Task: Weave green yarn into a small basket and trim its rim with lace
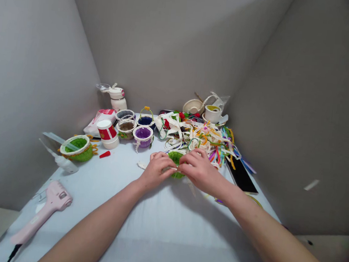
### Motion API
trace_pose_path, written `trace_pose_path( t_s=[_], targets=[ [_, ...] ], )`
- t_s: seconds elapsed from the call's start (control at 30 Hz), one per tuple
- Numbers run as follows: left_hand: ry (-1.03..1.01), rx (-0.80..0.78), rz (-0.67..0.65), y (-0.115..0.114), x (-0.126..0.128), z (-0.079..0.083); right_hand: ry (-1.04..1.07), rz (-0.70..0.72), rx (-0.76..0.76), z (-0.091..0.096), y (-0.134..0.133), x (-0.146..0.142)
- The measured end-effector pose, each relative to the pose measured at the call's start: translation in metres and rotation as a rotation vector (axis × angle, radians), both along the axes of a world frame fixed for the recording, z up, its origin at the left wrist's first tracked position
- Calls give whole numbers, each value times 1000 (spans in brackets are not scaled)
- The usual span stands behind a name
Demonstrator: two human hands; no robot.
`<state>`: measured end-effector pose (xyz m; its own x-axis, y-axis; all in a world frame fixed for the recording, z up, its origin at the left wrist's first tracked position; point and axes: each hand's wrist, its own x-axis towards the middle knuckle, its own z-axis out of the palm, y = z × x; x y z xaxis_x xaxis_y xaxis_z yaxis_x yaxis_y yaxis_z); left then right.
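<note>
A small green basket (176, 158) with a white rim sits on the table between my hands, partly hidden by my fingers. From the left, my left hand (159, 166) pinches a white trim strip (174, 168) along the basket's near rim. My right hand (200, 170) reaches over the basket's right side, its fingers closed at the same rim; the fingertips of both hands nearly meet. Just left of my left fingers lies a piece of white lace (142, 165).
Ribbons and lace (201, 135) pile up behind my hands. Finished-looking small baskets (143, 135) stand back left, near a white-and-red container (107, 132). Another green basket (80, 148), a glue bottle (65, 164) and a pink glue gun (46, 207) lie left; a black phone-like slab (241, 176) lies right.
</note>
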<state>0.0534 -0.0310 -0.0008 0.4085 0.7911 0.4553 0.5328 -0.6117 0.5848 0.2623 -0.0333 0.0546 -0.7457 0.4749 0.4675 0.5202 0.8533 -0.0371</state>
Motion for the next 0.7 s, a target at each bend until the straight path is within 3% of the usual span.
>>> trace_pose_path(
  t_s=[0.17,0.33,0.43,0.63,0.7],
  targets=[
    [-5,5,-3,-2,1,2,-9,12,321,-25,-7,-5],
    [-2,30,14,-1,0,0,87,238,381,-36,-14,-25],
    [-26,47,19,1,0,-2,194,308,249,-41,-26,-39],
    [-21,23,24,-2,2,0,481,281,-140,-55,-56,-47],
    [-19,29,31,-3,3,1,607,214,-313,-57,-71,-49]
  ],
)
